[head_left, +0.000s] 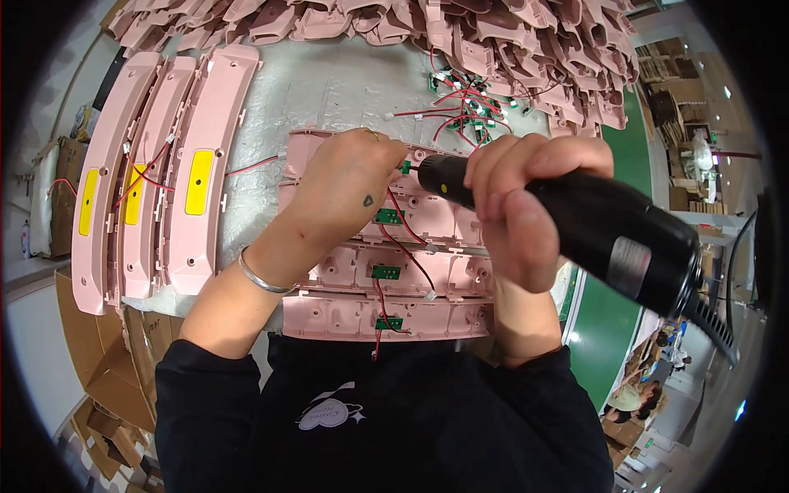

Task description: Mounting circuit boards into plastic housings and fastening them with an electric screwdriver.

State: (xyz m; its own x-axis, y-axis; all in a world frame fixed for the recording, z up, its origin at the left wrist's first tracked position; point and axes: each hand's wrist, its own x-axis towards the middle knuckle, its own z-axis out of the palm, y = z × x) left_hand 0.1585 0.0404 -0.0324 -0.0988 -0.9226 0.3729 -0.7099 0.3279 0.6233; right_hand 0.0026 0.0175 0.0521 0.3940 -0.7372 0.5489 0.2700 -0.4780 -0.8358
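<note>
Closest in, I see a stack of pink panels (329, 317) lying in rows, with green circuit boards (386, 272) and red-and-black wires on them. Over the farthest panel, my right hand (526, 193) is wrapped around a black power screwdriver (596, 218), its tip near another green board. My left hand (349, 177) curls there, fingers narrow; I cannot tell whether they pinch anything. Beyond lie tangled wired boards (468, 107), then heaped pink shells (382, 23).
</note>
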